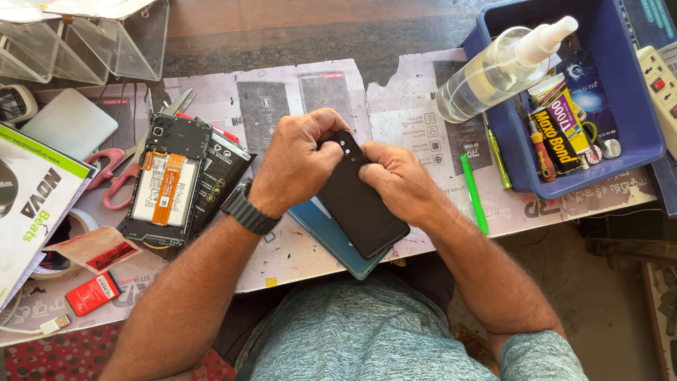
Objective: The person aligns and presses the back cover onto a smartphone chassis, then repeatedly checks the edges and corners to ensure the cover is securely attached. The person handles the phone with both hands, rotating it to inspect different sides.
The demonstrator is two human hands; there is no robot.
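Both my hands grip a black phone, back side up, with its camera lenses near my fingertips. My left hand clamps the phone's top left corner, fingers curled over the edge; a dark watch sits on that wrist. My right hand presses on the top right edge beside the lenses. The phone hovers above a teal flat cover lying on the paper-covered table.
An opened phone with bare battery lies at left, next to pink-handled scissors and a red battery. A blue bin at right holds glue tubes and a spray bottle. A green stick lies nearby.
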